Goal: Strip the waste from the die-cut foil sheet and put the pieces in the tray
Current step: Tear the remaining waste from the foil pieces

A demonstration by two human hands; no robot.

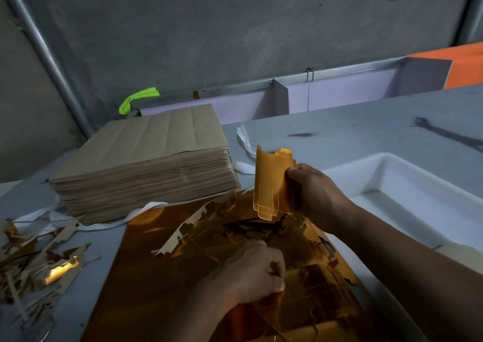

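Gold cut piece (pixel 273 182) is pinched upright in right hand (pixel 316 195), long axis vertical, over foil sheet (pixel 156 276); sheet is gripped by curled left hand (pixel 251 271); tray (pixel 392 174) is found just right, nearer right hand
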